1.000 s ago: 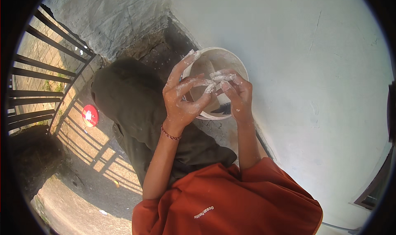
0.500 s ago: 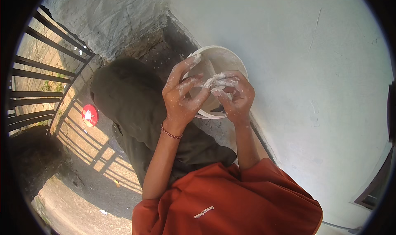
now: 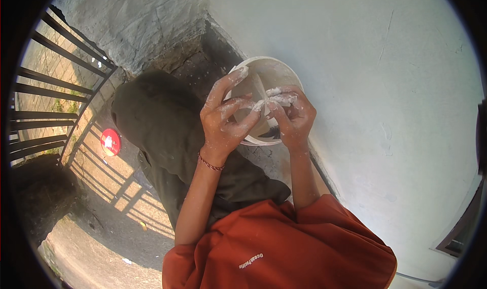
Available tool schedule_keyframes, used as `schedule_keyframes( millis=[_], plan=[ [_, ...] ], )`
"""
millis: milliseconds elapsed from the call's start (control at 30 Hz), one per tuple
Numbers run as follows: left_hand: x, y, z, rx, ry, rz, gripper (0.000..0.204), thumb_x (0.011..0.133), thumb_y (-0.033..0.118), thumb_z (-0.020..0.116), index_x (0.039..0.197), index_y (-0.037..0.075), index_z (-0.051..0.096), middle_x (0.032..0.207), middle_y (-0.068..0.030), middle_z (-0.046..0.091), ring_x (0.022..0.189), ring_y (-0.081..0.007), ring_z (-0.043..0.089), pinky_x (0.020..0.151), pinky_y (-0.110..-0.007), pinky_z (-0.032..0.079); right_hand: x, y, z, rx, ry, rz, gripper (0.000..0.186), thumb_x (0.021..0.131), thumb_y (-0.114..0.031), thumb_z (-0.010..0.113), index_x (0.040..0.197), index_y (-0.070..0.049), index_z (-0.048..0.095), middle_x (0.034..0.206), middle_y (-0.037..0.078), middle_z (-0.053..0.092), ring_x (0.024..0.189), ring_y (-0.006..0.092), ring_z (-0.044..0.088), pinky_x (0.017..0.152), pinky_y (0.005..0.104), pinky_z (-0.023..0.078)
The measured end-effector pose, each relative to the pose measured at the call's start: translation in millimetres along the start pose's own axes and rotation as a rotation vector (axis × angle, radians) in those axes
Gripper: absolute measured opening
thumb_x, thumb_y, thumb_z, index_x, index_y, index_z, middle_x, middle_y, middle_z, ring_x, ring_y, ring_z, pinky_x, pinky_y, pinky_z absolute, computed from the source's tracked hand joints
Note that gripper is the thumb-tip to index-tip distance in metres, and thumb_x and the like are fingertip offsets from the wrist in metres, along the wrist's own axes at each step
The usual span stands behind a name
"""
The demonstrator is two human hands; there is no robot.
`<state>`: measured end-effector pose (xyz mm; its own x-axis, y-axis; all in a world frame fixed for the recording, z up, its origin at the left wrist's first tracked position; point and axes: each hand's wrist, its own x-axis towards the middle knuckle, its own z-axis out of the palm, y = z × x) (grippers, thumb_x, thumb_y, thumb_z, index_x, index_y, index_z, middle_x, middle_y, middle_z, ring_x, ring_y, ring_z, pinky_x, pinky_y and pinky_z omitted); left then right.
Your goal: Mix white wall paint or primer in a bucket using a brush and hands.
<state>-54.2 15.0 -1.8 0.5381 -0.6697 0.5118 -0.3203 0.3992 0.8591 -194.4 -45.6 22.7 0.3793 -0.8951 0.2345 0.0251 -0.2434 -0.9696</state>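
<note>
Both hands are smeared with white paste and meet above a round white bucket (image 3: 285, 73). My left hand (image 3: 225, 115) pinches with thumb and fingertips at the meeting point, its index finger raised near the bucket's rim. My right hand (image 3: 294, 117) is closed too, its thumb pressed against the whitened fingers. Whatever lies between the fingertips is too small and too coated to make out. A pale, narrow strip (image 3: 259, 84) shows inside the bucket behind the fingers. Low in the bucket is a dark patch (image 3: 273, 133), partly hidden by my right hand.
A pale plastered wall (image 3: 375, 111) rises close on the right, and a rough wall (image 3: 137, 20) stands ahead. My leg in dark trousers (image 3: 157, 111) is left of the bucket. Further left are a red round lid (image 3: 110, 142) on the floor and dark metal railings (image 3: 48, 116).
My right hand has shifted slightly right and its fingers have curled differently, thumb raised toward the fingertips. My left hand has barely moved.
</note>
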Motion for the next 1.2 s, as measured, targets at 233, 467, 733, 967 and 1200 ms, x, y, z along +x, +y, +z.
schedule_keyframes(
  millis=[233,467,733,967,1200],
  plan=[
    [-2,-5,-3,-0.034,-0.065,0.039,0.023,0.064,-0.012,0.072,0.085,-0.004,0.073,0.127,-0.0203,0.055,0.119,-0.0335,0.056,0.084,-0.037,0.061,1,-2,0,0.026,-0.001,0.058,0.014,0.079,0.002,0.071,0.092,0.006,0.069,0.103,0.009,0.061,0.081,0.0120,0.064,0.058,0.0217,0.059],
    [1,3,-1,0.019,-0.021,0.043,0.015,0.061,0.000,0.078,0.075,-0.001,0.074,0.122,-0.0155,0.063,0.110,-0.0284,0.063,0.088,-0.034,0.054,2,0,0,0.017,0.013,0.088,0.012,0.082,0.001,0.070,0.092,0.007,0.068,0.103,0.009,0.061,0.081,0.0115,0.063,0.059,0.0222,0.059],
    [3,3,-4,0.073,-0.023,0.039,0.028,0.062,-0.006,0.075,0.090,0.001,0.074,0.127,-0.0199,0.056,0.118,-0.0331,0.058,0.099,-0.042,0.050,3,5,-3,0.129,0.045,0.048,0.027,0.085,0.001,0.066,0.111,0.005,0.059,0.108,0.010,0.061,0.095,0.0145,0.060,0.059,0.0236,0.059],
    [2,5,-3,0.075,-0.067,0.025,0.028,0.066,-0.006,0.071,0.092,0.003,0.073,0.128,-0.0162,0.056,0.121,-0.0336,0.054,0.089,-0.038,0.055,3,9,-7,0.165,0.023,0.058,0.017,0.086,0.003,0.060,0.103,0.006,0.063,0.113,0.015,0.060,0.087,0.0169,0.063,0.055,0.0272,0.056],
    [2,3,-4,0.124,-0.158,0.035,0.020,0.075,-0.003,0.067,0.094,0.003,0.071,0.133,-0.0147,0.054,0.132,-0.0393,0.041,0.104,-0.047,0.040,5,7,-7,0.159,-0.012,0.070,0.018,0.090,-0.003,0.059,0.103,0.007,0.065,0.111,0.012,0.061,0.088,0.0151,0.062,0.059,0.0258,0.057]
  ],
)
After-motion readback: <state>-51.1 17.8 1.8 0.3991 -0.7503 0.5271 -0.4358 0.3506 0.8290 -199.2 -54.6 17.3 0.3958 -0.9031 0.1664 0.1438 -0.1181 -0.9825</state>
